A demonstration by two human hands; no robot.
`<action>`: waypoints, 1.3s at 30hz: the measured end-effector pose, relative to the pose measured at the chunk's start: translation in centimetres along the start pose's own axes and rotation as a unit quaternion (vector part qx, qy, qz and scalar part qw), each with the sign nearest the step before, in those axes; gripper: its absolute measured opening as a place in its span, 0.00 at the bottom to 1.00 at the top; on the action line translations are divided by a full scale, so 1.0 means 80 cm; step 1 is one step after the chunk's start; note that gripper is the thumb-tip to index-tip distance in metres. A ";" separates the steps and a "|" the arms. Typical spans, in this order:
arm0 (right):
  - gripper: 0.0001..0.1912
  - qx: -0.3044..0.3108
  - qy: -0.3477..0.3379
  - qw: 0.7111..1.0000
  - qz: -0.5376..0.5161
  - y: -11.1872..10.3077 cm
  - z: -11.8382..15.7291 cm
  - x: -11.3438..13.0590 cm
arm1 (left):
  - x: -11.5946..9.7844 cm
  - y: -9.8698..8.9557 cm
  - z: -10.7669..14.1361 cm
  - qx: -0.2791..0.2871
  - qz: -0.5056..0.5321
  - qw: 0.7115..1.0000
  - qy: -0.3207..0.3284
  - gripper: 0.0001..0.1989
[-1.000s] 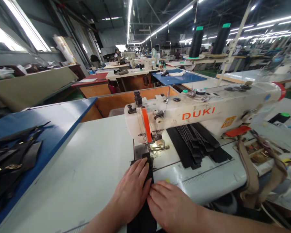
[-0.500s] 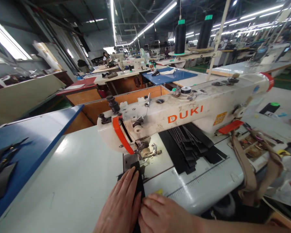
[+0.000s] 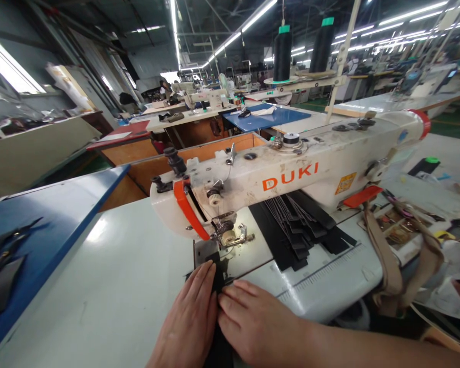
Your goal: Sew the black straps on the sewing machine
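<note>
A black fabric strip [image 3: 218,350] runs along the pale sewing table to the needle area of a white and orange sewing machine [image 3: 329,148]. My left hand [image 3: 189,314] lies flat on the strip's left side, fingers stretched toward the presser foot, which is partly hidden. Against the strip's right edge, my right hand [image 3: 255,317] has its fingers curled and pressed together, pinching the strip; its thumb is hidden. On the machine bed, right of the needle, lies a fanned pile of black strips [image 3: 291,225].
A blue table [image 3: 72,204] with dark pieces on it adjoins at the left. At the right are a tray of small parts [image 3: 402,230] and hanging beige straps [image 3: 387,276]. Black thread cones [image 3: 282,56] stand above the machine. Other workstations fill the background.
My right hand has moved forward along the strip, closer to the needle. My left hand stays about where it was on the strip. The view has shifted slightly.
</note>
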State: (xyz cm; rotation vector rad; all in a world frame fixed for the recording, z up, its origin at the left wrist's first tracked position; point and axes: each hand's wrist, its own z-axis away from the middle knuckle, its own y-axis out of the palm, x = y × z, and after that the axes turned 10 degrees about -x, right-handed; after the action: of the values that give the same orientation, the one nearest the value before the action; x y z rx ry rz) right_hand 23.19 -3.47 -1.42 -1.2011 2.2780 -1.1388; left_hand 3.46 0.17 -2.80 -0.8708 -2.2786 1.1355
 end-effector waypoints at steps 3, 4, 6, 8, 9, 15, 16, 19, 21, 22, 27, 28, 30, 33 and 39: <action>0.14 0.027 0.005 1.000 -0.009 -0.004 -0.002 -0.003 | 0.003 0.002 0.003 0.006 0.016 1.000 -0.012 0.30; 0.14 0.032 0.004 0.999 -0.011 -0.004 -0.002 -0.003 | 0.003 0.002 0.003 0.008 0.017 1.000 -0.014 0.30; 0.15 0.036 0.004 0.999 -0.012 -0.003 -0.002 -0.003 | 0.003 0.003 0.002 0.003 0.015 1.000 -0.009 0.30; 0.15 0.036 0.004 0.999 -0.011 -0.002 -0.001 -0.001 | 0.002 0.003 0.000 -0.004 0.019 1.000 -0.007 0.29; 0.15 0.037 0.004 0.999 -0.010 -0.002 -0.001 -0.001 | 0.002 0.003 -0.001 -0.007 0.024 1.000 -0.012 0.28; 0.15 0.046 0.010 0.999 -0.011 -0.001 -0.002 0.001 | 0.004 0.004 -0.003 0.003 0.046 0.996 -0.081 0.19; 0.15 0.046 0.011 0.999 -0.013 -0.001 -0.002 0.001 | 0.004 0.004 -0.002 0.004 0.045 0.995 -0.084 0.19; 0.14 0.040 0.011 0.999 -0.015 0.000 -0.001 0.001 | 0.003 0.005 -0.001 0.005 0.037 0.996 -0.082 0.20; 0.15 0.036 0.010 0.999 -0.014 0.000 0.000 0.001 | 0.002 0.005 -0.001 0.006 0.028 0.997 -0.078 0.20; 0.15 0.036 0.010 0.999 -0.014 0.001 0.000 0.001 | 0.002 0.005 -0.001 0.008 0.025 0.997 -0.076 0.20; 0.15 0.050 0.008 0.999 -0.018 -0.001 0.000 0.002 | 0.000 0.002 -0.004 0.034 0.048 0.994 -0.089 0.20; 0.15 0.052 0.008 0.998 -0.016 -0.001 0.000 0.003 | 0.000 0.001 -0.004 0.037 0.050 0.994 -0.093 0.20; 0.16 0.055 0.009 0.998 -0.011 -0.003 -0.001 0.003 | -0.001 0.000 -0.005 0.038 0.044 0.994 -0.093 0.20; 0.16 0.060 0.013 0.998 -0.002 -0.004 0.000 0.002 | -0.002 0.000 -0.004 0.046 0.042 0.994 -0.091 0.20; 0.15 0.065 0.016 0.998 -0.005 -0.001 0.001 0.001 | -0.006 0.000 -0.001 0.043 0.030 0.994 -0.097 0.20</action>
State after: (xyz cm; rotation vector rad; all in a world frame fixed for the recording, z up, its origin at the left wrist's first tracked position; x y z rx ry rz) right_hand 23.23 -3.55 -1.39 -1.1536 2.1853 -1.2957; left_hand 3.86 -0.08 -2.80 -0.8333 -2.3492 1.3893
